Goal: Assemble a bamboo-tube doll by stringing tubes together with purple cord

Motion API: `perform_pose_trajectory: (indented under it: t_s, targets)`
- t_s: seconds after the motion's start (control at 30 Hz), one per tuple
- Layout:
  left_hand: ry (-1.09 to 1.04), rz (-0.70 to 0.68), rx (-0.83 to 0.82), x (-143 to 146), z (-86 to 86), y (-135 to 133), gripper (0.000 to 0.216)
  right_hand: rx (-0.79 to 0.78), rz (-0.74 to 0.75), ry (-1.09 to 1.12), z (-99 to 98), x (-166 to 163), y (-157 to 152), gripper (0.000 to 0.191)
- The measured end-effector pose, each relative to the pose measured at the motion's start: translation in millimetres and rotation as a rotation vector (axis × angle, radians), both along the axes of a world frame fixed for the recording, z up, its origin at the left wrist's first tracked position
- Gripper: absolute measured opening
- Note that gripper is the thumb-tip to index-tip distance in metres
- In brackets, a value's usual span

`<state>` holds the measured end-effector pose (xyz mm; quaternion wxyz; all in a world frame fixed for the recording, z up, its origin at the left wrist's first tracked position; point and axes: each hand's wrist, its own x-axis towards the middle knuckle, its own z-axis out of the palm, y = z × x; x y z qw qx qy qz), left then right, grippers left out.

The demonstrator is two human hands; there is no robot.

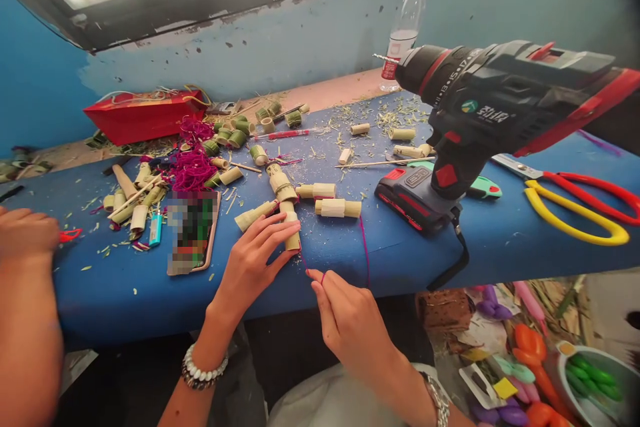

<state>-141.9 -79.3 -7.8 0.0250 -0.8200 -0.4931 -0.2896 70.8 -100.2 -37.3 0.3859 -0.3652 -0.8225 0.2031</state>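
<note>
Blue workbench [100,293] stretches out beyond the fingers. Left hand [253,267] holds its fingers curled against a bamboo tube [293,242]; right hand [350,327] pinches purple thread [303,259] between its fingertips.

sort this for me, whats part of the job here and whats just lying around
Part of the job:
left hand on bamboo tube pieces
right hand pinching purple cord

Lying about:
cordless drill
red-and-yellow scissors
water bottle
red box
blue lighter

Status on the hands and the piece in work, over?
Left hand gripping bamboo tube pieces. Right hand pinching purple thread. Cordless drill standing to the right, apart from both hands.
</note>
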Motion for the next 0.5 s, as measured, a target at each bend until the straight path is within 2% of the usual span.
perform_pose_trajectory:
  t_s: [0.33, 0.5]
  targets:
    - [0.037, 0.016, 0.032, 0.4, 0.5, 1.2, 0.029, 0.064, 0.054, -0.045, -3.6, -0.1, -5.0, 0.032]
    - [0.021, 0.029, 0.021, 2.6, 0.4, -0.9, 0.026, 0.033, 0.082, -0.051, -1.7, 1.4, -1.0, 0.034]
